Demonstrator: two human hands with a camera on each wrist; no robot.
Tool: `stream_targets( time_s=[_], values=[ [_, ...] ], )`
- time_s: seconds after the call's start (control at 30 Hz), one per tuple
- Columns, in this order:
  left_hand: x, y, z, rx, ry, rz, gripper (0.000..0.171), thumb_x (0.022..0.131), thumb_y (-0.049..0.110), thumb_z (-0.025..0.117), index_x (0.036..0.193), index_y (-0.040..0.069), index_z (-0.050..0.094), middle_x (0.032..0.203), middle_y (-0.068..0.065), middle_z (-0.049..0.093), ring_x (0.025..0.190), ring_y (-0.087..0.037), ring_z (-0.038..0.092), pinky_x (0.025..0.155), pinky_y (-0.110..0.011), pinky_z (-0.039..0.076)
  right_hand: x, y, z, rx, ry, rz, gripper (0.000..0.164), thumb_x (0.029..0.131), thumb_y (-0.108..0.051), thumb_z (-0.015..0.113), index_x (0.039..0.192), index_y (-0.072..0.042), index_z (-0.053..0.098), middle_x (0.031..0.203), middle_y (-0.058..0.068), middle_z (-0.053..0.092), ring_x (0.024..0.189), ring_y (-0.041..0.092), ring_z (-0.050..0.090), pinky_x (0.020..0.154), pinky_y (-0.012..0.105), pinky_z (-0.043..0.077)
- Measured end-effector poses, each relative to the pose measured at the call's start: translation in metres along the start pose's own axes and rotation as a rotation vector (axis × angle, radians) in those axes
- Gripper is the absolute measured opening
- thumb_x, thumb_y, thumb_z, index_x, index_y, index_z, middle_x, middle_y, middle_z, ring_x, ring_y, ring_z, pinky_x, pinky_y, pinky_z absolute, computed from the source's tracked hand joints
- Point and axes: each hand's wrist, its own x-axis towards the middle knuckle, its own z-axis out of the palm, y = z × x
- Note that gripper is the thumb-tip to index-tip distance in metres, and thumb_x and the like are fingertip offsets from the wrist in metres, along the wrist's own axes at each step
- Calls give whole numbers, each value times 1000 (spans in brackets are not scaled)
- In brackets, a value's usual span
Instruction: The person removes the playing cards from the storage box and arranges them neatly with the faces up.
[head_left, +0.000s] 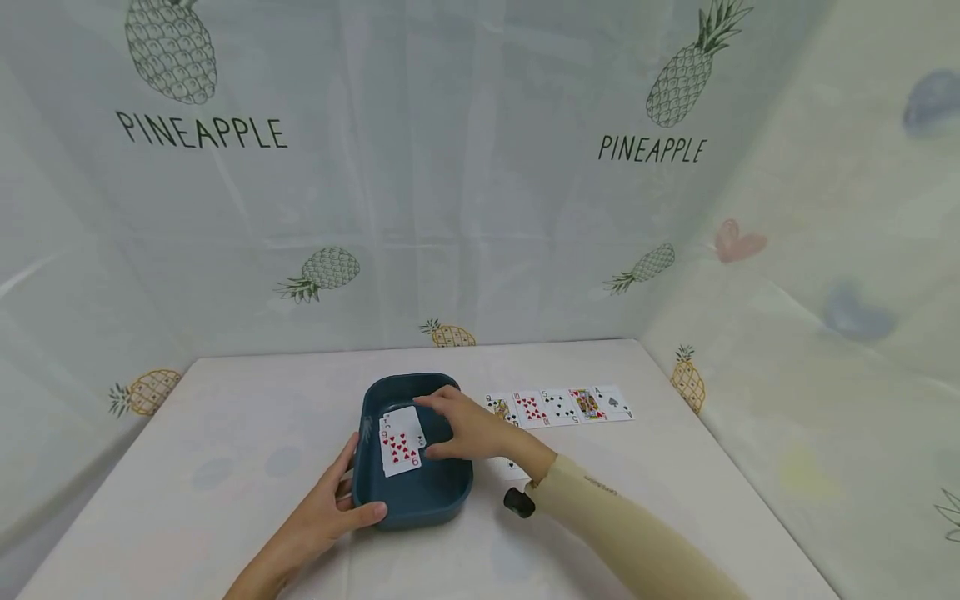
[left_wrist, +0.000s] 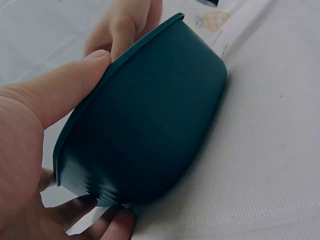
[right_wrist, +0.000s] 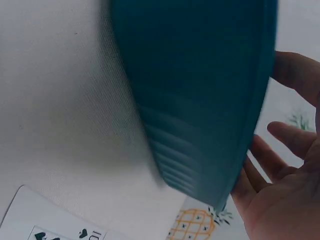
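A dark blue-green plastic basin (head_left: 431, 493) stands on the table, its outer wall also filling much of both wrist views. Inside lie a few overlapping playing cards (head_left: 401, 446), a nine of hearts on top. My left hand (head_left: 330, 498) grips the basin's near left side, thumb on the rim and fingers against the outer wall; the left wrist view shows this grip closely. Over the basin's right rim reaches my right hand (head_left: 471, 427), thumb and forefinger spread apart above the cards. I see nothing between them. In the right wrist view, that hand's fingers (right_wrist: 295, 137) are parted.
Right of the basin, several face-up playing cards (head_left: 558, 407) lie in a row, including a king and an ace of spades. Another card (head_left: 514, 471) is partly hidden by the right forearm. A black device (head_left: 519, 502) sits at the right wrist. Printed cloth (head_left: 480, 208) hangs behind the table.
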Motion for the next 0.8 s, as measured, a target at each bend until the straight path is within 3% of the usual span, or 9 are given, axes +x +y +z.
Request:
stream_targets(
  time_s=[0.3, 0.53, 0.8],
  values=[
    [0, 1, 0, 7, 5, -11, 114, 92, 32, 86, 173, 29, 5, 170, -27, 25, 137, -42, 57, 103, -50, 57, 30, -2, 16, -196, -102, -31, 82, 90, -35, 87, 160, -13, 49, 146, 7, 55, 127, 14, 55, 110, 25, 48],
    [0, 2, 1, 15, -5, -12, 114, 92, 33, 85, 173, 28, 5, 171, -28, 23, 138, -43, 56, 103, -51, 57, 38, -1, 25, -332, -111, -24, 85, 88, -45, 88, 160, -20, 51, 148, 2, 58, 123, 14, 58, 105, 31, 52],
    [-1, 0, 0, -12, -16, -4, 113, 93, 29, 85, 173, 29, 5, 169, -28, 26, 136, -40, 58, 103, -49, 57, 45, -3, 31, -414, -146, 31, 85, 87, -50, 87, 159, -25, 51, 152, -1, 55, 129, 17, 58, 111, 38, 51]
  ],
)
